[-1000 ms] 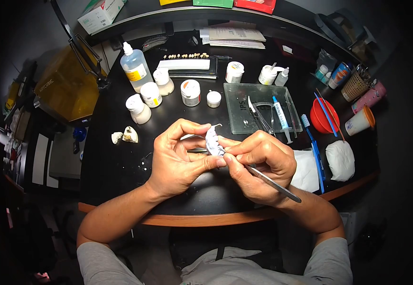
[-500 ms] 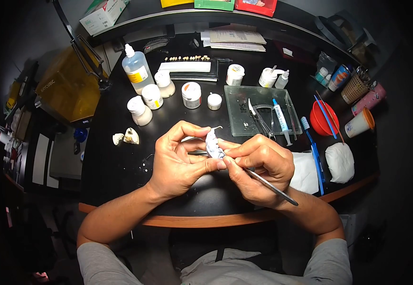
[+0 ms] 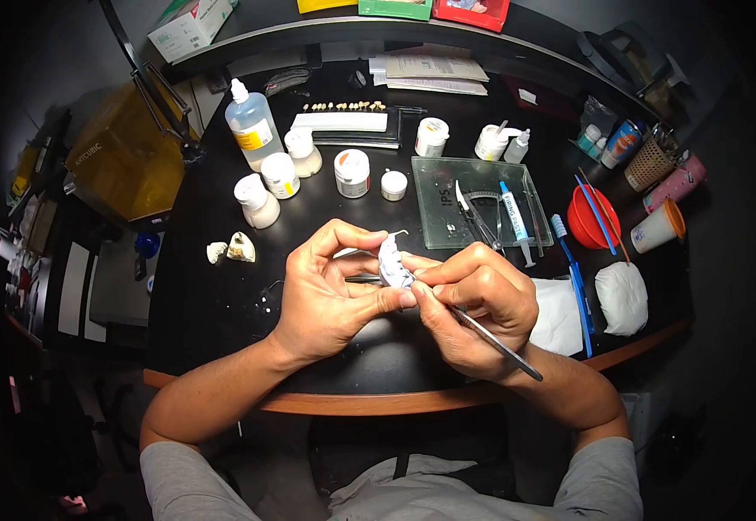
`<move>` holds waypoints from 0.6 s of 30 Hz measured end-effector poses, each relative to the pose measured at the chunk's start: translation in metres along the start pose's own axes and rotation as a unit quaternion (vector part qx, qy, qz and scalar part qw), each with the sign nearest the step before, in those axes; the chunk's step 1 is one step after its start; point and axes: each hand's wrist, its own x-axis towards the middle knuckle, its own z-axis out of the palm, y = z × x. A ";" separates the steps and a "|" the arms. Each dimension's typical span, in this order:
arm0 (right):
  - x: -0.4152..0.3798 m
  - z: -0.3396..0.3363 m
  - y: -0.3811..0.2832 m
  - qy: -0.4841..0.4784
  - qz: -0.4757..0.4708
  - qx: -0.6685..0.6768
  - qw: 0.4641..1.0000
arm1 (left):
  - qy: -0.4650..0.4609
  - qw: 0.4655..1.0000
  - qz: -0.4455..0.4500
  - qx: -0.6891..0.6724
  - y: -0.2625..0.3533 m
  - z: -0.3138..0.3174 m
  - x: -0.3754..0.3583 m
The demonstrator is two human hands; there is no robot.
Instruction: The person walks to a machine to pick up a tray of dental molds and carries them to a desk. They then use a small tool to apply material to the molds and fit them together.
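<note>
Over the front half of the table, my left hand [image 3: 330, 291] pinches a small pale bluish-white dental model [image 3: 392, 267] upright between thumb and fingers. A thin curved tip pokes out above the model; what it belongs to I cannot make out. My right hand [image 3: 482, 304] is closed like a pen grip around a slim metal dental hand tool [image 3: 504, 349], its dark handle slanting down to the right. The fingertips of that hand meet the model's right side. The tool's working end is hidden behind fingers and model.
Left of my hands lie pieces of a cream dental model [image 3: 240, 247]. Several white jars [image 3: 352, 174] and a clear bottle [image 3: 250, 126] stand behind. On a glass slab [image 3: 434, 200] rest tweezers and a firing paste syringe [image 3: 513, 213]. A red bowl [image 3: 592, 227] sits right.
Both hands keep their hold on the model and tool. The tool's handle end has shifted very slightly; the whole view has drifted a little.
</note>
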 end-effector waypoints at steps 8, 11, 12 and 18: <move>0.000 -0.005 0.000 -0.030 0.013 0.005 0.999 | -0.014 1.000 0.009 -0.003 0.000 -0.002 0.001; 0.000 -0.007 0.002 -0.036 0.014 0.004 0.999 | -0.013 1.000 0.003 -0.002 0.001 -0.002 0.001; -0.001 -0.008 0.003 -0.037 0.014 0.002 0.999 | -0.014 1.000 -0.002 -0.011 0.001 -0.002 0.001; 0.000 -0.005 0.004 -0.013 0.002 0.004 1.000 | 0.010 0.999 -0.021 -0.035 0.009 0.006 0.002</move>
